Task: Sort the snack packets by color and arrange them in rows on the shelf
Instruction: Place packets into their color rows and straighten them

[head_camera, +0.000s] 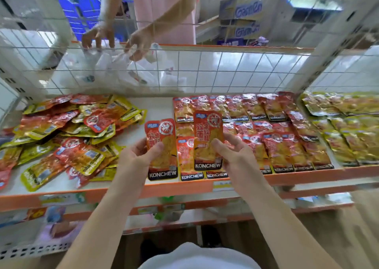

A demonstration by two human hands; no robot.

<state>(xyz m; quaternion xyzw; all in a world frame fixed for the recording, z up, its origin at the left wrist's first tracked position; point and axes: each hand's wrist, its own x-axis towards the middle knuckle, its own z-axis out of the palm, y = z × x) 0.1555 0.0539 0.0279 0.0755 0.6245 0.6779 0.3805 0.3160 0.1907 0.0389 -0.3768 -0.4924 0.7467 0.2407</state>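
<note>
At the far left a loose pile of red and yellow snack packets (67,137) lies jumbled on the white shelf (158,108), many overlapping and tilted. Just right of the pile, the left hand (135,156) grips a red KONCHEW packet (162,145) upright, thumb curled across its front, above the shelf's orange front edge (164,188). Beside it the right hand (231,151) pinches a second red packet (207,139), held a little higher, thumb on its face. The two packets nearly touch and hide part of the nearest column of sorted ones. Behind and to the right, the sorted red packets (276,135) lie in overlapping rows reaching the back of the shelf. Further right, past a white upright post (320,59), yellow packets (344,129) lie in similar rows. A wire grid (205,67) closes the shelf's back. Through it, at upper left, another person (160,12) reaches into white bags (114,67) on the far side.
</note>
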